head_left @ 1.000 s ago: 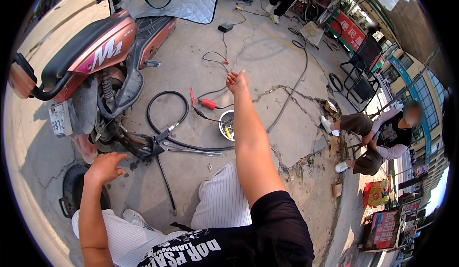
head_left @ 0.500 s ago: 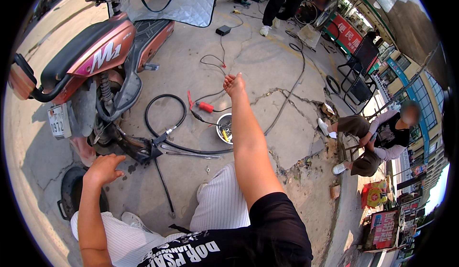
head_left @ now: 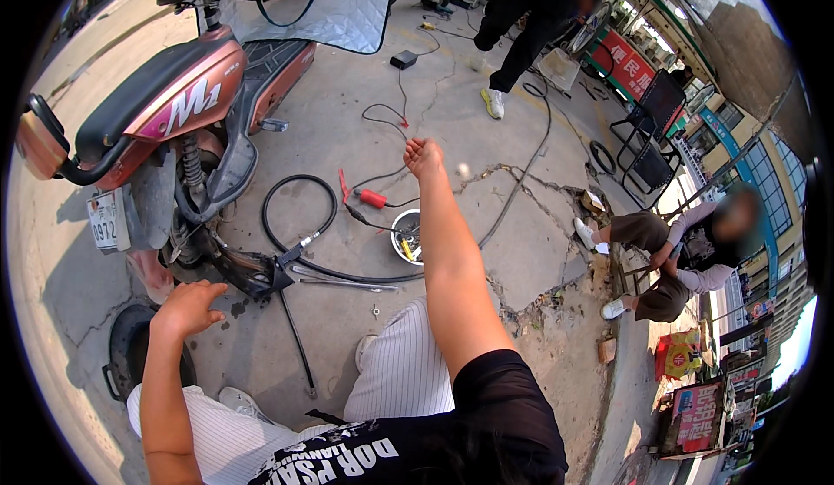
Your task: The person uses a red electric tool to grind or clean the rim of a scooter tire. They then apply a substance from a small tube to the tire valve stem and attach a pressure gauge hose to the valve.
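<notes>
My right hand (head_left: 423, 156) is stretched out over the concrete, its fingers loosely curled and nothing visible in them. Just right of it, a small pale blurred thing (head_left: 463, 171) shows. My left hand (head_left: 188, 308) is held with fingers extended and apart, holding nothing, near the rear end of an orange-pink electric scooter (head_left: 187, 94). Beneath my right forearm stands a white bowl (head_left: 394, 243) with small tools inside, partly hidden by the arm. A red cylindrical piece (head_left: 373, 198) on a black cable lies beside the bowl.
A black hose (head_left: 265, 215) coils across the ground, near thin metal rods (head_left: 347, 282). A black basin (head_left: 117, 368) sits at my left. One person (head_left: 521, 24) stands at the back; another person (head_left: 686, 255) sits at right. Chairs (head_left: 650, 137) stand behind.
The standing person has stepped nearer, with one foot forward. The pale blurred thing has appeared beside my right hand. Both my hands have hardly moved.
</notes>
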Available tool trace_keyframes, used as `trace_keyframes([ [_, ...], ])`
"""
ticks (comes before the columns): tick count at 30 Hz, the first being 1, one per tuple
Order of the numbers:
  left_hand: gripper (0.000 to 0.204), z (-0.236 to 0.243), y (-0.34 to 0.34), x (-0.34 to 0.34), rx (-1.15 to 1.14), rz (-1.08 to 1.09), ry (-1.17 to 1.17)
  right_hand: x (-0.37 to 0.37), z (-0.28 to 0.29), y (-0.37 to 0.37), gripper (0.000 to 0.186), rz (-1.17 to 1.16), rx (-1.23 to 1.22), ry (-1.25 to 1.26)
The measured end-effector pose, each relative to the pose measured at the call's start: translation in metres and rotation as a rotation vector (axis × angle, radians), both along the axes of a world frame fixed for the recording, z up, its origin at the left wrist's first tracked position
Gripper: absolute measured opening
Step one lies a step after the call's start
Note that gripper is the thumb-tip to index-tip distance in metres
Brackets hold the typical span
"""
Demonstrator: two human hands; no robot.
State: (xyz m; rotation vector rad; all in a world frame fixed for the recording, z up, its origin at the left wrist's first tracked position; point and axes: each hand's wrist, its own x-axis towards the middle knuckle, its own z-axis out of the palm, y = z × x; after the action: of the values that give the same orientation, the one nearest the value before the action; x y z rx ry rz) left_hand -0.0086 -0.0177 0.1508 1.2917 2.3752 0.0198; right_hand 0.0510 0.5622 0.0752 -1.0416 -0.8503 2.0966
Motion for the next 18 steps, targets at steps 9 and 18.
trace_keyframes([
  [9, 0.058, -0.005, -0.002, -0.003, 0.025, -0.011, 0.008, -0.006, 0.008, -0.005, 0.022, 0.12, 0.051, 0.007],
  [18, 0.06, 0.004, 0.0, -0.008, 0.226, -0.021, 0.009, -0.011, 0.036, -0.01, 0.015, 0.134, 0.045, 0.163],
])
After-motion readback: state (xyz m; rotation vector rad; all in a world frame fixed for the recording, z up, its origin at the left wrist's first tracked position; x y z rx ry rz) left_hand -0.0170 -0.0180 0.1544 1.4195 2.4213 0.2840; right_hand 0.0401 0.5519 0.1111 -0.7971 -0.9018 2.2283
